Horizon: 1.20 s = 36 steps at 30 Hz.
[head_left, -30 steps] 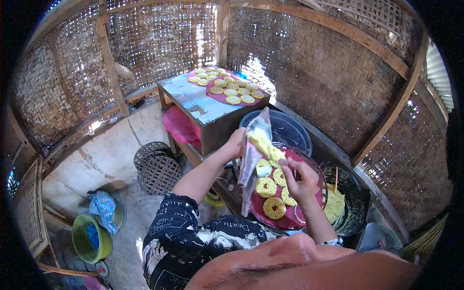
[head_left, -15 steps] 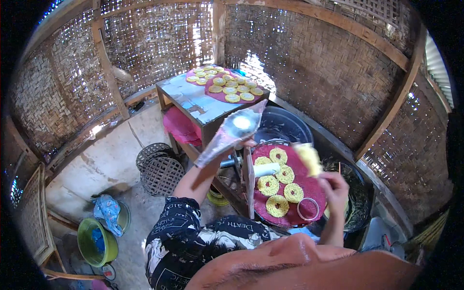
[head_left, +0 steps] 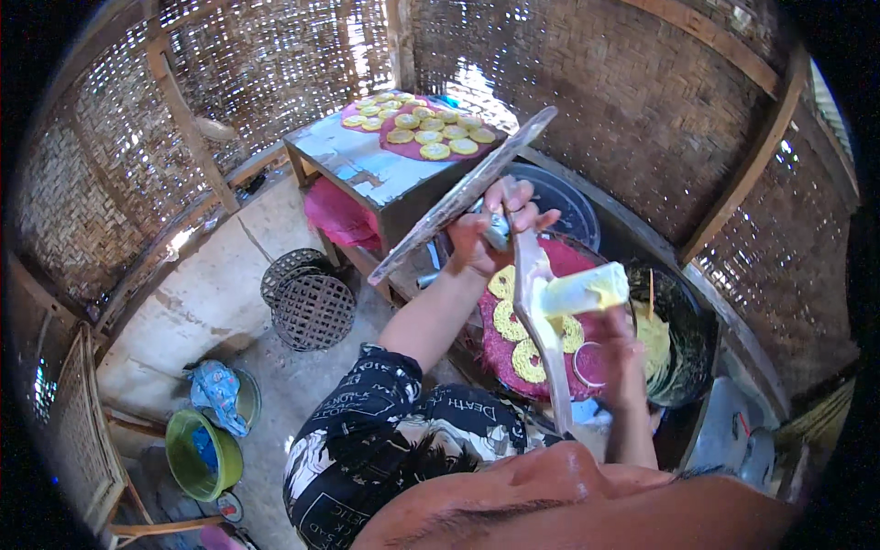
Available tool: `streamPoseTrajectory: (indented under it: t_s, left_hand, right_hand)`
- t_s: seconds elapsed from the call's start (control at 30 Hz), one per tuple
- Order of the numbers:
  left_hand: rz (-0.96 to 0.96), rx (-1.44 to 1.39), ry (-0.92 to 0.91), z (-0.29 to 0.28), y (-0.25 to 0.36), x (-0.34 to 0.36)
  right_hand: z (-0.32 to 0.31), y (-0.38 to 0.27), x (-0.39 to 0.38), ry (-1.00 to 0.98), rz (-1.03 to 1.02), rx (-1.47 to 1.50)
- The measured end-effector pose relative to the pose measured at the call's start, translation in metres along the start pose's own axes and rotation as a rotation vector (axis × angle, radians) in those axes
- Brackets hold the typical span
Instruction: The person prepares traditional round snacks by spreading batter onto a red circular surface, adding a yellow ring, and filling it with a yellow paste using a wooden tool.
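Observation:
My left hand grips a hand press between its two wooden boards, fingers around a metallic cylinder. One long board tilts up at the far side. The other board carries a white tube, its end toward the right, with yellow dough at that end. Close beneath this end is my right hand, its fingers smeared by motion. Below the press, yellow lacy dough rings lie on a round magenta mat, partly hidden by the press. A thin pale hoop rests there too.
At right, a dark basin holds yellow dough and a stick. Behind stands a table with more rings on magenta mats. Another dark tub is beyond the press. Woven trays and a green basin are at left.
The press has turned and come nearer, its tube now pointing right and upward. The dough lump that my right hand held up is no longer seen there; dough shows at the tube's end.

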State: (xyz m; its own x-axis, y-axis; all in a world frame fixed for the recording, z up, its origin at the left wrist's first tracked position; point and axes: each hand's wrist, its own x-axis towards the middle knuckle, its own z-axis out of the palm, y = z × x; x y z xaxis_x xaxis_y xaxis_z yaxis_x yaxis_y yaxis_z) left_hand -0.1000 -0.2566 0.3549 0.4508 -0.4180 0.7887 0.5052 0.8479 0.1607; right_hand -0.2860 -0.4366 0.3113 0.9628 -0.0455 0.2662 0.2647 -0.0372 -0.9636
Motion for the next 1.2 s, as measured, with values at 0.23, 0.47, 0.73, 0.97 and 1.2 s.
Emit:
streamPoseTrajectory:
  t_s: [0.23, 0.47, 0.73, 0.97, 1.2]
  left_hand:
    - [-0.264, 0.7, 0.223, 0.029, 0.001, -0.012]
    - [-0.509, 1.706, -0.332, 0.003, 0.021, -0.067]
    - [-0.384, 2.251, -0.202, 0.034, 0.009, -0.066]
    - [-0.272, 2.021, -0.09, 0.021, 0.0, -0.09]
    - [-0.345, 1.985, 0.092, 0.01, -0.002, -0.115]
  right_hand:
    - [0.056, -0.026, 0.012, -0.352, 0.33, 1.151]
    - [0.045, -0.058, 0.019, 0.01, -0.021, 0.272]
    - [0.054, -0.063, 0.02, 0.049, -0.604, -0.904]
    - [0.074, -0.041, 0.011, 0.028, -0.52, -0.937]
    - [0.077, -0.024, 0.015, -0.137, -0.325, -0.885]
